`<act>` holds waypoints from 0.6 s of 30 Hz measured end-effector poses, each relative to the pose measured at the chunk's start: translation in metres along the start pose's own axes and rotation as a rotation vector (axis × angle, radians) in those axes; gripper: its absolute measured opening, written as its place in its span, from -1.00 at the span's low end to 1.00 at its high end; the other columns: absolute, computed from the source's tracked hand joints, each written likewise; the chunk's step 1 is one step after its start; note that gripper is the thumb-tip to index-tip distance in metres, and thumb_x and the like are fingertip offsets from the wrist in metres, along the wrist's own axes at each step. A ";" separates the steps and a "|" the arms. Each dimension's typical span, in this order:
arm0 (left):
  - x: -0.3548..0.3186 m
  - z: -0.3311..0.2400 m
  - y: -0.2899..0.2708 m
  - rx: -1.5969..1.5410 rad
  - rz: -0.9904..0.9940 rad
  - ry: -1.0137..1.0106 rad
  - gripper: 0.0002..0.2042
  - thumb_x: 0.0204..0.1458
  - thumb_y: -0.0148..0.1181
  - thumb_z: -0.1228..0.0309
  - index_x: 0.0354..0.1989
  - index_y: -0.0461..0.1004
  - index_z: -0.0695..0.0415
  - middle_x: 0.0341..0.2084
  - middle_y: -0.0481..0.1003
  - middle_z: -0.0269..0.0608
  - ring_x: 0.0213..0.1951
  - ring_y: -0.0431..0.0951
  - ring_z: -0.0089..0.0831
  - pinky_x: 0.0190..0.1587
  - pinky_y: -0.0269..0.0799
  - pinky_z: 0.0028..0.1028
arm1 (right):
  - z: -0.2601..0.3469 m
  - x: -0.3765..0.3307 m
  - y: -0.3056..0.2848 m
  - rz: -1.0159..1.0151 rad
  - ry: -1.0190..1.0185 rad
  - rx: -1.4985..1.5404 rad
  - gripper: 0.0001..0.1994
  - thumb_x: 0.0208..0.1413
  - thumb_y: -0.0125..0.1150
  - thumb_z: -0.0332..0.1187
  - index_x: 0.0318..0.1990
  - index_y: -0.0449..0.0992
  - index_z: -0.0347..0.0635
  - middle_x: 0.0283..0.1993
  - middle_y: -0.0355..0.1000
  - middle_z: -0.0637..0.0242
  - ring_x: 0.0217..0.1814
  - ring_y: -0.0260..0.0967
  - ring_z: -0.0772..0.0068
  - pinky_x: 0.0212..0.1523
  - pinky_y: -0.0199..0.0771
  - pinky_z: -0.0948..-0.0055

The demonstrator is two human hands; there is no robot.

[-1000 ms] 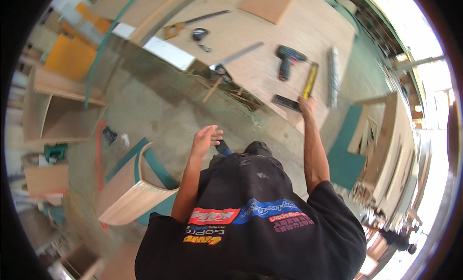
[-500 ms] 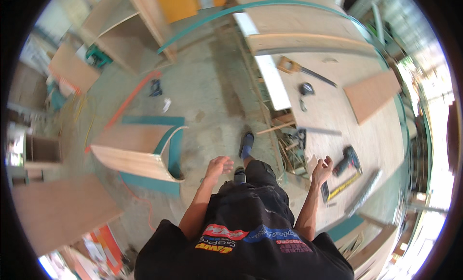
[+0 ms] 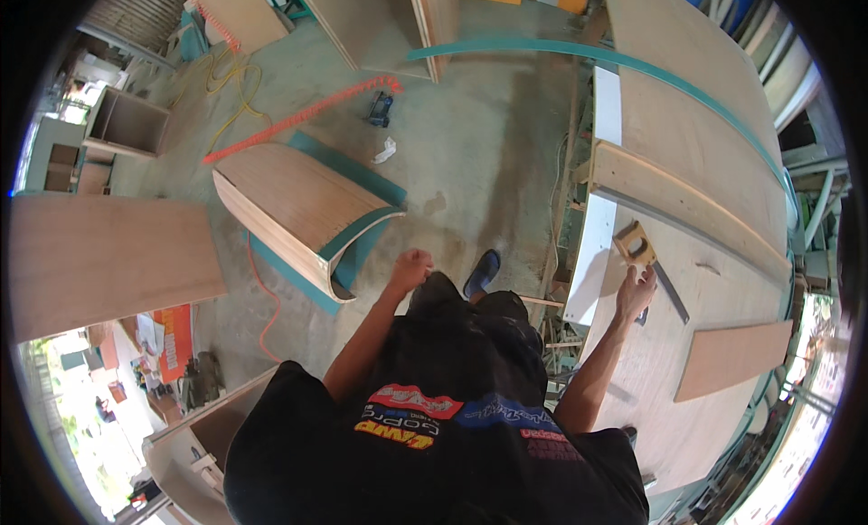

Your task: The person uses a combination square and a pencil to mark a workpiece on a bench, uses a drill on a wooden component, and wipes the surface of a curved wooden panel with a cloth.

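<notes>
Hands apart: right hand (image 3: 636, 288) touches try square (image 3: 644, 256) near bench edge (image 3: 586, 254); left hand (image 3: 410, 270) fisted, empty, over open floor (image 3: 470, 163).

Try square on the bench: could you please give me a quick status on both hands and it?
Right hand reaching the try square, touching its wooden stock. Left hand loosely closed, empty, at the side. Plywood offcut nearby, not in the way.

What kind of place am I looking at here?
Most likely a woodworking shop: plywood sheets cover the workbench, a curved plywood form lies on the concrete floor, and the right hand reaches a try square.
</notes>
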State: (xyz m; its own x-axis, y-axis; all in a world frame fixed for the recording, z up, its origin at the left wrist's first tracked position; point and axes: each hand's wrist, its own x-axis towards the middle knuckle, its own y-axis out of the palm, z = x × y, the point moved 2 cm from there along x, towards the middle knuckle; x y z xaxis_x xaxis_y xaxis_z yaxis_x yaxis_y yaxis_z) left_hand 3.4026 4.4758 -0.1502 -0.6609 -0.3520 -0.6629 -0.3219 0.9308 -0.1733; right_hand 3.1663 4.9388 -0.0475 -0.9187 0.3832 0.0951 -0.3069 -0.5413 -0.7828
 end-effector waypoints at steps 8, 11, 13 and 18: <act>0.046 0.037 -0.028 0.330 -0.394 -0.050 -0.64 0.14 0.14 0.14 -0.29 0.59 0.25 -0.47 0.61 -0.10 -0.39 0.61 -0.30 -0.33 0.49 -0.32 | 0.072 0.042 0.051 0.061 -0.178 -0.208 -0.52 0.13 0.22 -0.21 0.17 0.46 -0.27 0.10 0.40 -0.09 0.17 0.32 -0.12 0.19 0.33 -0.02; 0.051 0.042 -0.042 0.222 -0.485 -0.124 -0.61 0.08 0.20 0.09 -0.25 0.64 0.23 -0.35 0.65 0.06 -0.19 0.65 0.00 -0.08 0.52 -0.16 | 0.140 0.033 0.075 0.247 -0.258 0.058 -0.65 0.19 0.17 -0.36 0.11 0.49 -0.27 -0.02 0.47 0.07 -0.08 0.48 0.17 -0.09 0.51 0.19; 0.074 0.091 -0.063 0.036 -0.574 -0.167 -0.62 0.08 0.22 0.10 -0.25 0.64 0.23 -0.35 0.65 0.06 -0.20 0.66 0.00 -0.09 0.53 -0.16 | 0.182 0.023 0.103 0.448 -0.358 0.259 -0.68 0.22 0.15 -0.42 0.11 0.50 -0.25 -0.08 0.52 0.16 -0.14 0.52 0.33 -0.16 0.55 0.34; 0.112 0.117 -0.173 0.464 -0.912 -0.063 -0.70 0.14 0.09 0.18 -0.32 0.66 0.13 -0.41 0.62 0.09 -0.30 0.65 0.09 -0.24 0.55 -0.07 | 0.280 0.000 0.195 1.017 -0.430 0.131 -0.70 0.25 0.17 -0.35 0.08 0.51 -0.23 -0.14 0.59 0.24 -0.17 0.52 0.45 -0.15 0.51 0.46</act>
State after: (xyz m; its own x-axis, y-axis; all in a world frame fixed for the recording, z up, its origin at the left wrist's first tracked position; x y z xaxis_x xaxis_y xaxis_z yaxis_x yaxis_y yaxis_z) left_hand 3.4638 4.2867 -0.2796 -0.2548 -0.9516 -0.1719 -0.3812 0.2622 -0.8865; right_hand 3.0373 4.6238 -0.0277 -0.7588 -0.5619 -0.3294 0.6381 -0.5401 -0.5488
